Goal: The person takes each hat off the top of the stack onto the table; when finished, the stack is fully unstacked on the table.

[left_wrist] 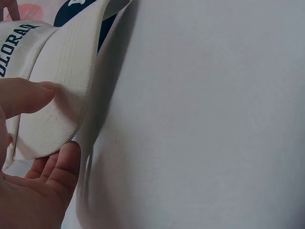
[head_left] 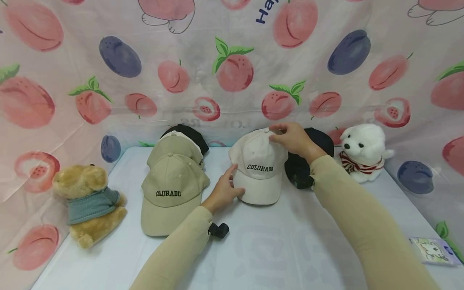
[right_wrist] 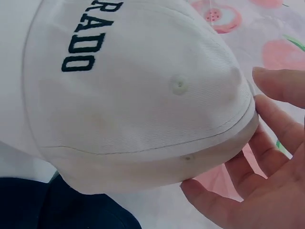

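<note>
A white baseball cap point(head_left: 259, 155) lettered COLORADO stands mid-table, its brim toward me. My left hand point(head_left: 222, 195) pinches the brim's left side; in the left wrist view the thumb of that hand point(left_wrist: 35, 193) lies on top and the fingers are underneath. At the crown's top is my right hand point(head_left: 295, 139). The right wrist view shows the fingertips of this hand point(right_wrist: 274, 164) touching the crown, fingers loosely extended and thumb raised off the fabric. A dark cap point(head_left: 322, 140) is partly hidden behind the right forearm.
Left of the white cap, a khaki COLORADO cap point(head_left: 174, 181) fronts a row of caps, with a black cap point(head_left: 190, 135) at the back. A brown plush bear point(head_left: 90, 205) sits left; a white plush dog point(head_left: 363, 149) sits right. A small printed packet point(head_left: 434, 250) lies at the right edge.
</note>
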Demonstrator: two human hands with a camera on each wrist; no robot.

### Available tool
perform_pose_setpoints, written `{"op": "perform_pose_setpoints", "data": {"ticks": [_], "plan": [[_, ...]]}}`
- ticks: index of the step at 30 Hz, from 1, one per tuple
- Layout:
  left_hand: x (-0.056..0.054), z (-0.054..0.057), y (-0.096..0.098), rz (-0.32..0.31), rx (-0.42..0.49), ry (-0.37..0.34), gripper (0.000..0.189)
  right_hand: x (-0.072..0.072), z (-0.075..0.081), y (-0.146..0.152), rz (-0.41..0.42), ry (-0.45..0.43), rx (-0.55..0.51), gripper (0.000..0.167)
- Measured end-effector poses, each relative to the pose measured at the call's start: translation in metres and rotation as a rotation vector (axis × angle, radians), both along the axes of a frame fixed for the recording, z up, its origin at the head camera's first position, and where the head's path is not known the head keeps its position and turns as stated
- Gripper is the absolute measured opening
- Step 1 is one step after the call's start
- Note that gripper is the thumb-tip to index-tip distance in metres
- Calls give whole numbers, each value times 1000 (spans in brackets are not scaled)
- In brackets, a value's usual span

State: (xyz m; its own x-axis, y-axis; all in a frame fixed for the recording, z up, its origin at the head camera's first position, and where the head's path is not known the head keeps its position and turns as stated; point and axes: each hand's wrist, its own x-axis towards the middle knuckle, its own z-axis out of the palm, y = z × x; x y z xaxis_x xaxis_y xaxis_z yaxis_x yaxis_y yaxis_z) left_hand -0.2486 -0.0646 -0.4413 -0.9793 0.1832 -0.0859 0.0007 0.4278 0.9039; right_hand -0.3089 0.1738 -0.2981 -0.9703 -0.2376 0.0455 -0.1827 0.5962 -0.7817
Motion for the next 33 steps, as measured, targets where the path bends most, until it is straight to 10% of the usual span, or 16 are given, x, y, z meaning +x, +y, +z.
{"op": "perform_pose_setpoints", "data": {"ticks": [33], "plan": [[-25,-5,10,77,-23,51,88,-37,-18,-11,-28,11,-128,45]]}}
